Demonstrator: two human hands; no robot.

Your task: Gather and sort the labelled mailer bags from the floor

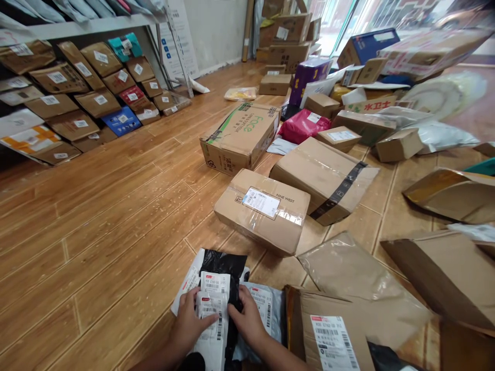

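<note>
Head: left hand (190,323), right hand (248,320) palm-down, likely on black parcel (224,262)

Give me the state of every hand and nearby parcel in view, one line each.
left hand, gripping the white packet, thumb on its label.
right hand, gripping the black bag.
white packet, held, label up.
black bag, crumpled, label up.
NINE WEST box, taped shut, lying flat.
black-taped box, sealed shut.
green-printed box, taped shut.
</note>
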